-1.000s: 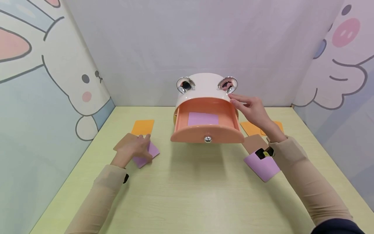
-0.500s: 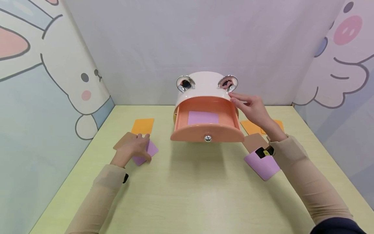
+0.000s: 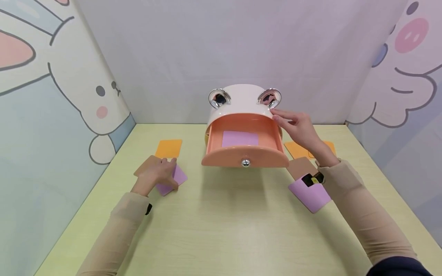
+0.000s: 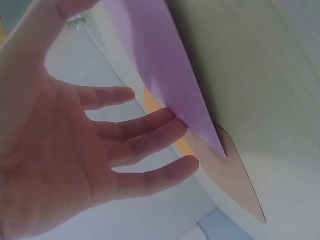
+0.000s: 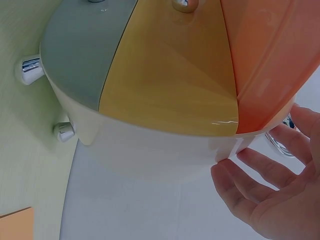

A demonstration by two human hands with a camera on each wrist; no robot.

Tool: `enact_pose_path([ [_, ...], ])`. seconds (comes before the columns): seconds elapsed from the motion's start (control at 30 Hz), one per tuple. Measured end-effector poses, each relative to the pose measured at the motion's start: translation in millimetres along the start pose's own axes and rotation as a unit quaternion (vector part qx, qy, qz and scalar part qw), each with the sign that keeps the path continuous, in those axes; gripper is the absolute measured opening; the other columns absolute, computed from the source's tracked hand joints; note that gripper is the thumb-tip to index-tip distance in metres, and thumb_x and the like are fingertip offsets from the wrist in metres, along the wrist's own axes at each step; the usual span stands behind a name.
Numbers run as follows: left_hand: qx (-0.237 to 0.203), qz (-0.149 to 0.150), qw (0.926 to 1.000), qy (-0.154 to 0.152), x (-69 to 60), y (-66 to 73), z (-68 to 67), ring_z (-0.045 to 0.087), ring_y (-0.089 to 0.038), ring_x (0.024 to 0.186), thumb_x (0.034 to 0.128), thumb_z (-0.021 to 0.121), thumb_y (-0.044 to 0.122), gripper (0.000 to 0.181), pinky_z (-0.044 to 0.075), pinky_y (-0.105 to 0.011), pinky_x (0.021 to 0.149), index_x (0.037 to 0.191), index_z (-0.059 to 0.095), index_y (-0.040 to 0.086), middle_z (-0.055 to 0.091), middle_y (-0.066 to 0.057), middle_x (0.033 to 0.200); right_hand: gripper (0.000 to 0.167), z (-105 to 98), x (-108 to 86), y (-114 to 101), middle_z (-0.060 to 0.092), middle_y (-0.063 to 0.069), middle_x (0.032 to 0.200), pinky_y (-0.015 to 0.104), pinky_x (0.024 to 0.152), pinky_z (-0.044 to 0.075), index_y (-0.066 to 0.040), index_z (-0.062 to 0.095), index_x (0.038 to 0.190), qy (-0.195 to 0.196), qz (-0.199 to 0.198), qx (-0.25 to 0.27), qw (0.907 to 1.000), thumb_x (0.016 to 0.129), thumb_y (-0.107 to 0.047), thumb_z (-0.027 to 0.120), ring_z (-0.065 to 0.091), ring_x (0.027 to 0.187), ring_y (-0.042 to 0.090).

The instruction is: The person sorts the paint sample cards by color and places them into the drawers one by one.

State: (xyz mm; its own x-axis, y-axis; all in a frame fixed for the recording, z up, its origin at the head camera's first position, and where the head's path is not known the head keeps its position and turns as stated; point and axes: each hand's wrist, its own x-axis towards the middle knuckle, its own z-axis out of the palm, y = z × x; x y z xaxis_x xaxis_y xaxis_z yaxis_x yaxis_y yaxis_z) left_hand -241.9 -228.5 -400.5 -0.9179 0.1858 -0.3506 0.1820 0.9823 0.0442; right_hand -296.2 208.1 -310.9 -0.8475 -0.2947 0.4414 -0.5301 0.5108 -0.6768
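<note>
A white frog-like desktop organizer [image 3: 246, 97] with two chrome eyes stands at the back of the table. Its top orange drawer [image 3: 224, 158] is pulled out, and a purple card [image 3: 239, 139] lies inside. My right hand [image 3: 298, 130] rests its fingertips on the organizer's right side, just below the chrome eye, with the fingers extended. My left hand [image 3: 155, 176] is spread over another purple card [image 3: 179, 175] on the left. In the left wrist view its loosely extended fingertips touch that card's edge; the thumb tip is out of frame there.
Beside the left hand lie a brown card [image 3: 145, 165] and an orange card [image 3: 169, 148]. Purple [image 3: 310, 196], brown [image 3: 299, 168] and orange [image 3: 292, 150] cards lie under the right forearm. Yellow [image 5: 170, 75] and grey-green [image 5: 82, 55] drawer fronts sit below the orange drawer. Printed walls enclose the table.
The whole head view has shifted slightly upward. Both hands, the drawer and the cards otherwise stay practically where they were.
</note>
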Motion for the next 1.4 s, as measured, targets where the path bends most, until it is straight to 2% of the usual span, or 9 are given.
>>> enact_pose_path([
  [0.2, 0.002, 0.002, 1.0000, 0.003, -0.3, -3.3, -0.5, 0.050, -0.038, 0.106, 0.0698, 0.076, 0.042, 0.101, 0.046, -0.053, 0.091, 0.146, 0.028, -0.003, 0.045, -0.035, 0.134, 0.033, 1.4, 0.2, 0.9, 0.060, 0.007, 0.134, 0.005, 0.083, 0.047, -0.019, 0.063, 0.129, 0.001, -0.001, 0.004, 1.0000, 0.096, -0.024, 0.060, 0.056, 0.126, 0.024],
  [0.33, 0.009, -0.006, 0.9996, 0.025, -5.3, -4.5, -7.2, 0.055, -0.033, 0.087, 0.0703, 0.073, 0.045, 0.102, 0.052, -0.041, 0.068, 0.150, 0.025, 0.004, 0.048, -0.031, 0.131, 0.034, 1.7, 0.4, 1.3, 0.061, 0.007, 0.134, 0.005, 0.083, 0.047, -0.019, 0.063, 0.129, 0.001, -0.002, 0.001, 1.0000, 0.096, -0.024, 0.060, 0.056, 0.125, 0.024],
  [0.4, -0.008, -0.001, 0.9992, 0.040, -8.5, -4.8, -12.9, 0.052, -0.028, 0.078, 0.0703, 0.074, 0.044, 0.098, 0.048, -0.033, 0.054, 0.148, 0.028, 0.006, 0.051, -0.027, 0.123, 0.034, 1.6, 0.6, 1.6, 0.061, 0.007, 0.134, 0.004, 0.082, 0.047, -0.019, 0.063, 0.129, 0.001, -0.003, 0.001, 1.0000, 0.096, -0.024, 0.060, 0.057, 0.125, 0.024],
  [0.43, -0.027, 0.007, 0.9986, 0.045, -9.7, -4.9, -16.0, 0.052, -0.028, 0.079, 0.0708, 0.074, 0.041, 0.094, 0.047, -0.031, 0.052, 0.146, 0.030, 0.007, 0.050, -0.025, 0.119, 0.034, 1.3, 0.5, 1.2, 0.061, 0.007, 0.134, 0.004, 0.082, 0.047, -0.019, 0.063, 0.129, 0.002, -0.003, 0.001, 1.0000, 0.096, -0.024, 0.060, 0.057, 0.124, 0.023],
  [0.57, -0.095, 0.047, 0.9930, 0.053, -11.6, -4.9, -31.6, 0.049, -0.031, 0.095, 0.0723, 0.076, 0.032, 0.086, 0.050, -0.032, 0.063, 0.141, 0.032, 0.005, 0.046, -0.021, 0.115, 0.034, 0.6, 0.5, 0.2, 0.060, 0.008, 0.134, 0.005, 0.082, 0.047, -0.020, 0.063, 0.129, 0.002, -0.001, 0.002, 1.0000, 0.096, -0.025, 0.060, 0.057, 0.124, 0.021],
  [0.67, -0.114, 0.076, 0.9883, 0.067, -12.6, -2.6, -44.3, 0.047, -0.032, 0.103, 0.0729, 0.076, 0.030, 0.090, 0.051, -0.036, 0.072, 0.146, 0.029, 0.004, 0.045, -0.022, 0.118, 0.034, 0.4, 0.7, 0.6, 0.060, 0.009, 0.134, 0.005, 0.082, 0.047, -0.019, 0.062, 0.129, 0.000, 0.000, 0.000, 1.0000, 0.096, -0.025, 0.059, 0.057, 0.125, 0.022],
  [0.93, -0.136, 0.130, 0.9776, 0.093, -20.9, 7.5, -72.8, 0.049, -0.030, 0.104, 0.0731, 0.077, 0.029, 0.093, 0.054, -0.035, 0.073, 0.149, 0.029, 0.005, 0.046, -0.021, 0.127, 0.034, 1.2, 2.4, 3.3, 0.060, 0.008, 0.134, 0.004, 0.081, 0.047, -0.018, 0.062, 0.129, -0.001, -0.003, -0.004, 1.0000, 0.096, -0.026, 0.059, 0.056, 0.125, 0.026],
  [1.07, -0.130, 0.157, 0.9729, 0.109, -23.2, 13.1, -86.0, 0.050, -0.030, 0.105, 0.0737, 0.077, 0.030, 0.090, 0.054, -0.038, 0.076, 0.147, 0.032, 0.004, 0.046, -0.021, 0.130, 0.034, 1.4, 2.7, 3.8, 0.060, 0.008, 0.134, 0.004, 0.081, 0.047, -0.018, 0.062, 0.130, -0.002, -0.005, -0.004, 1.0000, 0.097, -0.026, 0.059, 0.056, 0.125, 0.026],
  [1.4, -0.154, 0.193, 0.9596, 0.135, -31.2, 28.1, -117.7, 0.050, -0.031, 0.108, 0.0750, 0.079, 0.028, 0.086, 0.056, -0.041, 0.079, 0.147, 0.036, 0.009, 0.043, -0.016, 0.133, 0.034, 0.6, 2.2, 2.7, 0.060, 0.008, 0.135, 0.005, 0.082, 0.048, -0.020, 0.062, 0.130, -0.002, 0.005, -0.006, 1.0000, 0.097, -0.028, 0.059, 0.056, 0.126, 0.027],
])
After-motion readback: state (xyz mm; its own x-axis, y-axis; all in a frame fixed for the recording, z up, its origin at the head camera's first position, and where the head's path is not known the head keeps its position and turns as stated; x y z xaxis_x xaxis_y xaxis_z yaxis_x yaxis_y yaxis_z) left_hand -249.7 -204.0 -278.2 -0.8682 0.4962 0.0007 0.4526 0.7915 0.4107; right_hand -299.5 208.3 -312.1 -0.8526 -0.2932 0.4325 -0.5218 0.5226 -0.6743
